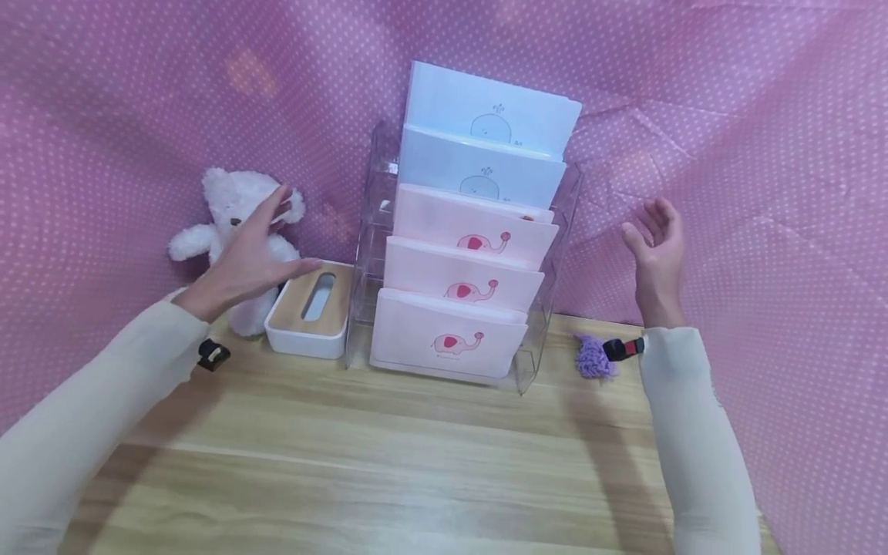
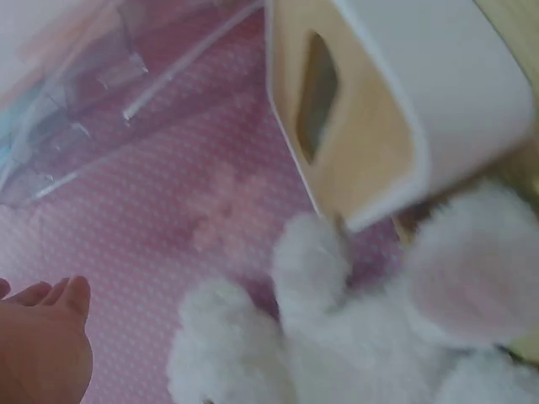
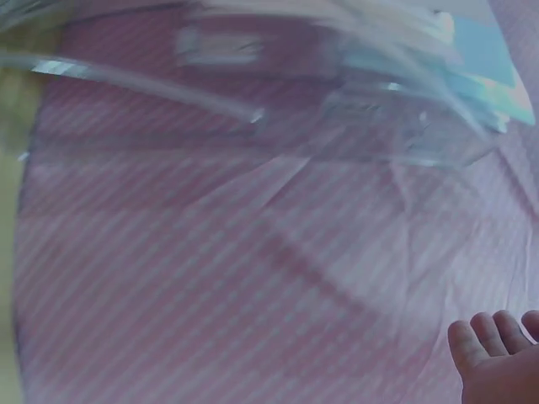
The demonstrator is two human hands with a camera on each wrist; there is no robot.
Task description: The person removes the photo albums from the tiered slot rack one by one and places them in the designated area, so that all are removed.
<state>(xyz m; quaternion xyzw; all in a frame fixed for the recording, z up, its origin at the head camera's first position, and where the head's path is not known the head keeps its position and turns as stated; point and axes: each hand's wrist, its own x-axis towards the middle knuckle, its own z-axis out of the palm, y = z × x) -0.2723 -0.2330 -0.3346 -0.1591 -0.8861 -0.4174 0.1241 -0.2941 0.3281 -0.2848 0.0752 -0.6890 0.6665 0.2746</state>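
Note:
A clear plastic rack (image 1: pixel 365 231) with stepped tiers stands on the table, holding several booklets. Pink booklets (image 1: pixel 449 339) with an elephant drawing fill the lower tiers, and pale blue booklets (image 1: pixel 490 108) with a whale drawing fill the upper ones. To the rack's left my left hand (image 1: pixel 243 258) hovers with fingers and thumb spread, in front of a white plush bear (image 1: pixel 239 189) and above a tissue box (image 1: pixel 305 339) with a wooden lid. My right hand (image 1: pixel 660 262) is raised to the rack's right, fingers slightly bent, nothing in it.
Pink dotted cloth (image 1: pixel 777 231) hangs behind and at both sides. A purple fringed item (image 1: pixel 594 356) lies on the wooden table (image 1: pixel 388 462) near the right wrist. Each wrist wears a small black camera strap.

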